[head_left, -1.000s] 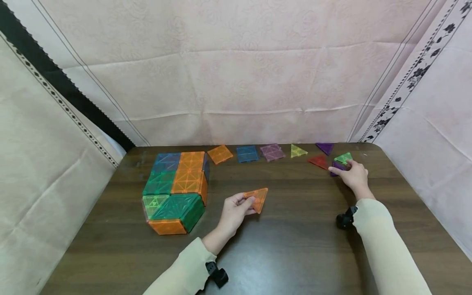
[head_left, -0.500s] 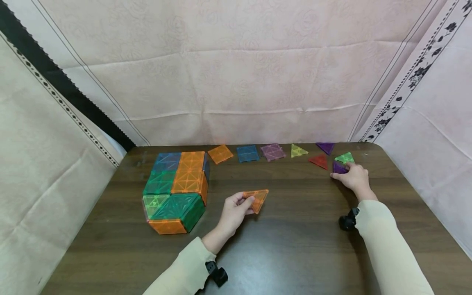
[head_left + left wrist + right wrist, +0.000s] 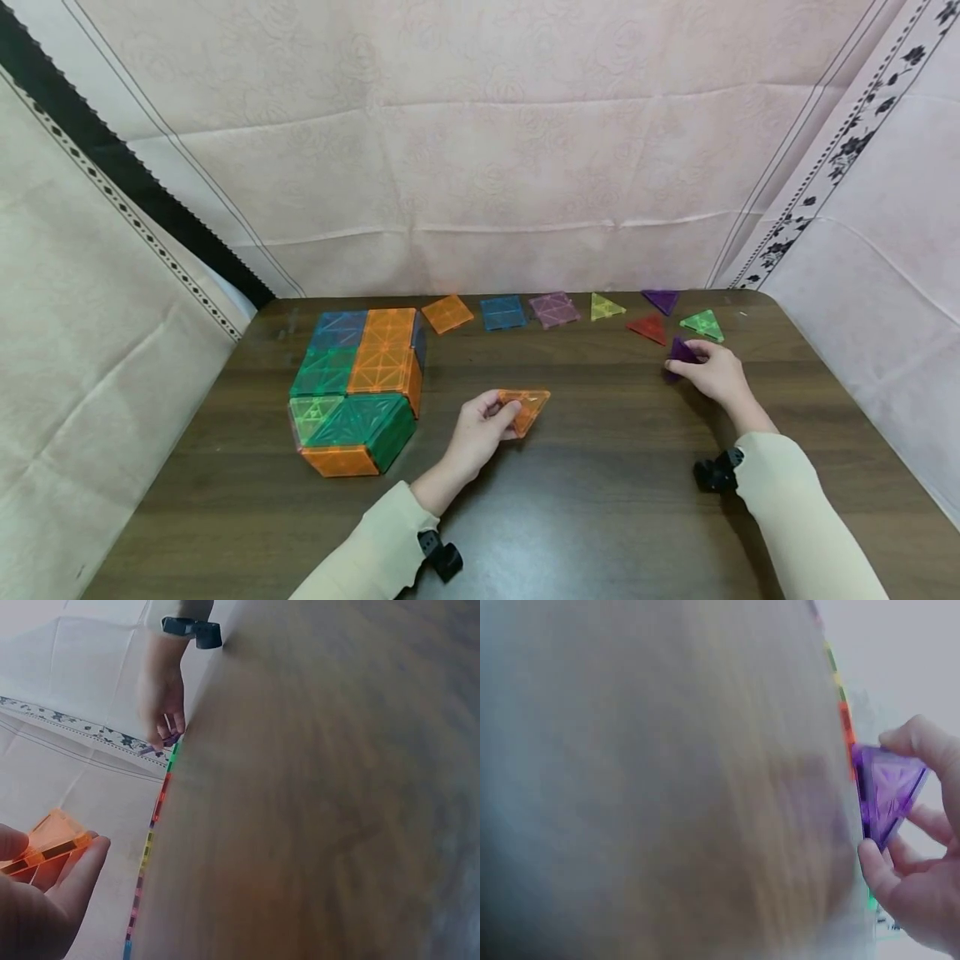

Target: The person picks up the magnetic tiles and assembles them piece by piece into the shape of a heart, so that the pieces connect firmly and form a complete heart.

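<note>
My left hand [image 3: 477, 433] pinches an orange triangular magnetic tile [image 3: 527, 408] between thumb and fingers, above the middle of the table. In the left wrist view the same orange tile [image 3: 54, 838] lies across the fingers with the thumb on it. On the right, my right hand [image 3: 717, 375] grips a purple triangular magnetic tile [image 3: 681, 354] by its edges. The right wrist view shows this purple tile [image 3: 889, 787] tilted up between thumb and fingers. Just beyond that hand lies a green triangular tile [image 3: 703, 324], with a red triangular tile [image 3: 649, 327] to its left.
A block built of green, orange and blue tiles [image 3: 360, 392] stands on the left of the table [image 3: 585, 508]. Along the back edge lie an orange square [image 3: 447, 313], a blue square [image 3: 503, 312], a pink-purple square [image 3: 554, 309], a yellow triangle [image 3: 606, 306] and another purple triangle [image 3: 661, 301].
My right hand has taken hold of the near purple triangle and lifted it, drawing it slightly toward me and away from the green one. The left hand has barely moved.
</note>
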Motion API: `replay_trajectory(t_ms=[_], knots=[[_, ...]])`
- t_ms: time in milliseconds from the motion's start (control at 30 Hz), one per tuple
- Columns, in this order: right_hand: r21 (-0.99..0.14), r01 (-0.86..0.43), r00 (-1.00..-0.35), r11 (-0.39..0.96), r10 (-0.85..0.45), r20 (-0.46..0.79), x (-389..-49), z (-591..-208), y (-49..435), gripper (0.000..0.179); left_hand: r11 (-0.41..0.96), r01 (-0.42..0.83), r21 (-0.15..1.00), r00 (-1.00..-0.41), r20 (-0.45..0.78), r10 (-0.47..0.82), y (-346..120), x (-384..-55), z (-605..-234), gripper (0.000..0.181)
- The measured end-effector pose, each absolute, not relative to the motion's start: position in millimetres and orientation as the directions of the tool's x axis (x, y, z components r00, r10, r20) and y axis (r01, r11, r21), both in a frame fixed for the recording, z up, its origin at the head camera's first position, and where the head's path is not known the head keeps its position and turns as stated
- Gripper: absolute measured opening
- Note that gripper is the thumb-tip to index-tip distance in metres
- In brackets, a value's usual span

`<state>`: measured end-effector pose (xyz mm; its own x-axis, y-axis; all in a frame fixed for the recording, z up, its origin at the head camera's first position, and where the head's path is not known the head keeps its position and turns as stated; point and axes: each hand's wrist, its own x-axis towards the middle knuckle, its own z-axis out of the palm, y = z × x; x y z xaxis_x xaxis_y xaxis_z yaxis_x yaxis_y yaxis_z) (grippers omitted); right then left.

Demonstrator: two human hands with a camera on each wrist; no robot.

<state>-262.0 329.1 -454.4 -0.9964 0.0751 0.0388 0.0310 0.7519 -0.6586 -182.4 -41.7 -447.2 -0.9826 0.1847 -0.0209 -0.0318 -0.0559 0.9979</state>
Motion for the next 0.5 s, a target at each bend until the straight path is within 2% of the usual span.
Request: replay_trajectory(t_ms=[167,300,400,500], knots=[[-0.804,0.022,-1.000,0.595,0.007,-0.022,-250,-447,302,0.066,-0.106,-0.054,0.993,-0.973,-0.028,0.227,-42,-184,-448,0.023],[-0.936,0.046,-0.995,0.350,-0.065,-0.073,-239,-441,270,0.064,-0.119,-0.097,0.988,-0.958,-0.060,0.281,-40,-184,-449,0.025],[-0.984,0.063,-0.987,0.167,-0.132,-0.086,-230,-439,247,0.062,-0.093,-0.095,0.991,-0.947,-0.061,0.315,-38,-184,-448,0.025],[-0.993,0.048,-0.978,0.107,-0.199,-0.069,-223,-439,227,0.057,-0.035,-0.053,0.998,-0.940,-0.038,0.340,-37,-183,-448,0.024]])
